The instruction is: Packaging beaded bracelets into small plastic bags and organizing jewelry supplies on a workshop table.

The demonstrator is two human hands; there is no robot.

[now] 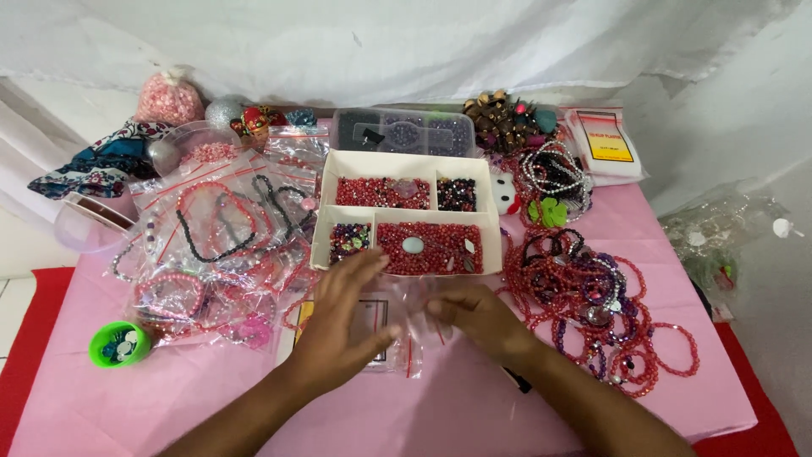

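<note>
My left hand (pixel 342 326) lies flat with fingers spread on a clear zip bag (pixel 397 326) near the table's front middle. My right hand (pixel 478 315) pinches the same bag at its right side, fingers curled on the plastic. The bag has a red seal strip and lies over a small white card. Just beyond both hands stands a white divided box (pixel 406 216) filled with red and dark beads.
A heap of bagged bracelets (pixel 216 245) lies left, a pile of loose red and purple bead bracelets (pixel 592 296) right. A green cup (pixel 120 344) sits at front left. A clear lidded organiser (pixel 404 131), a pink bead bag (pixel 169 99) and ornaments line the back of the pink tablecloth (pixel 474 406).
</note>
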